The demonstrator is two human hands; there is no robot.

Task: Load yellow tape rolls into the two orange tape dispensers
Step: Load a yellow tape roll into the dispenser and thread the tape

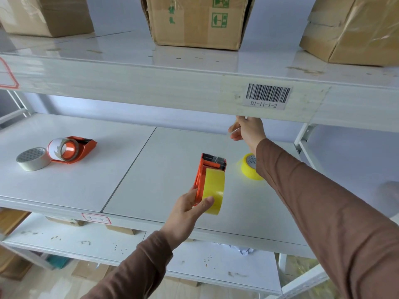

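Observation:
My left hand (190, 210) grips an orange tape dispenser (207, 169) with a yellow tape roll (213, 190) seated in it, held just above the white shelf (151, 169). My right hand (248, 130) is raised under the upper shelf's edge, pinching a thin clear strip of tape pulled up from the dispenser's toothed end. A second yellow tape roll (248, 167) lies on the shelf, partly hidden by my right forearm. Another orange dispenser (73, 148), holding a nearly spent white-cored roll, rests at the left.
A grey-white tape roll (32, 158) lies beside the left dispenser. The upper shelf's beam (151, 87) with a barcode label (267, 96) hangs low over the work area. Cardboard boxes (198, 20) stand on the upper shelf. A lower shelf shows below.

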